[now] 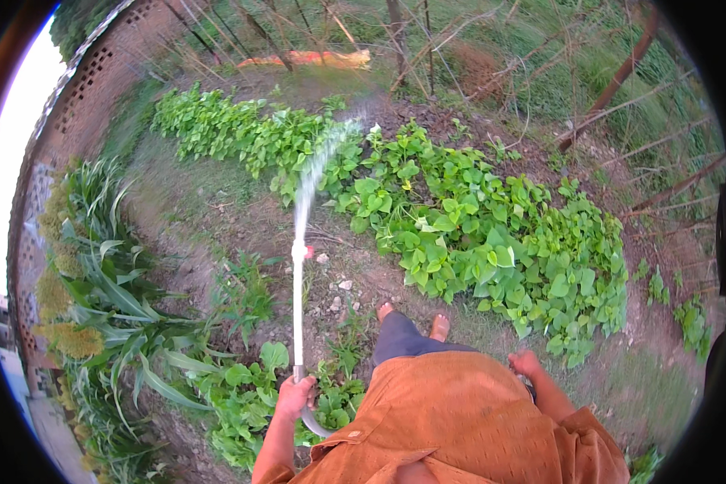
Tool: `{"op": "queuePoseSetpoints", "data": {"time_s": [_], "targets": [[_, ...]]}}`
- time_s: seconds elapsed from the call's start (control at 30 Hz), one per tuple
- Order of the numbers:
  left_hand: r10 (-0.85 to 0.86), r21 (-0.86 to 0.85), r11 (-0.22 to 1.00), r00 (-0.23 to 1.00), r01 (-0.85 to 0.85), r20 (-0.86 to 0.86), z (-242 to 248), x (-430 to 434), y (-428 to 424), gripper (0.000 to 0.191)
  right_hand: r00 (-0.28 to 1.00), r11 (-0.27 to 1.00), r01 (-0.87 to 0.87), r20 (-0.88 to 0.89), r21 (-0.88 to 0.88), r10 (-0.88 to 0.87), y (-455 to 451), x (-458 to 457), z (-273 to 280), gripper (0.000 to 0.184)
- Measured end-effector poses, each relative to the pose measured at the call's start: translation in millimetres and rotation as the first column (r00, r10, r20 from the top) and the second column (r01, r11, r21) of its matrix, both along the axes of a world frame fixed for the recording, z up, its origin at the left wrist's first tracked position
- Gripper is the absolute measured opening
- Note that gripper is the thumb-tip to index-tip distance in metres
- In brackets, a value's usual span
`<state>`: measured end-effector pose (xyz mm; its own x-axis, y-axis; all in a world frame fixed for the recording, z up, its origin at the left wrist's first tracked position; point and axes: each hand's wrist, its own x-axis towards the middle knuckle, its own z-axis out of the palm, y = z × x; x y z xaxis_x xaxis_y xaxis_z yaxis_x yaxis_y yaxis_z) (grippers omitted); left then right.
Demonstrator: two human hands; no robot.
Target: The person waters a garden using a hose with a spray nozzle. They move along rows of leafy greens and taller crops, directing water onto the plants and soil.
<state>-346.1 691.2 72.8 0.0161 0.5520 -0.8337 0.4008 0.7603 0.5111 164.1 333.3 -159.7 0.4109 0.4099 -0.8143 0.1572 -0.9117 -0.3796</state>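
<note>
My left hand (295, 396) is wrapped around the end of a grey hose (313, 423), where it joins a straight white plastic pipe (297, 308). Near its far end the pipe carries a valve with a red handle (308, 251). A stream of water (312, 175) shoots from the tip and breaks into spray over a row of low, leafy green plants (460, 212). My right hand (525, 363) hangs beside my body with curled fingers; whether it holds anything is unclear. The hose curves behind my orange-brown shirt, which hides the rest.
Tall grain plants with seed heads (72, 340) stand left, before a brick wall (91, 78) with openings. Broad-leaved plants (239, 387) grow beside my left arm. Small stones (345, 284) lie ahead of my bare feet. Wooden poles (617, 85) and dry branches line the far right.
</note>
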Motion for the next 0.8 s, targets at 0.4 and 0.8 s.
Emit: {"op": "queuePoseSetpoints", "data": {"time_s": [0.4, 0.8], "targets": [[-0.251, -0.134, 0.960, 0.968, 0.247, -0.017, -17.0, 27.8, 1.3, 0.025, 0.998, 0.995, -0.051, 0.044, -0.081, 0.055, 0.0, 1.7, 19.5, 0.042], [-0.554, -0.157, 0.821, 0.832, 0.549, 0.009, -20.1, 83.1, 14.1, 0.030, 0.994, 0.992, -0.053, 0.089, -0.116, 0.063, -33.7, -17.2, 11.2, 0.047]]}}
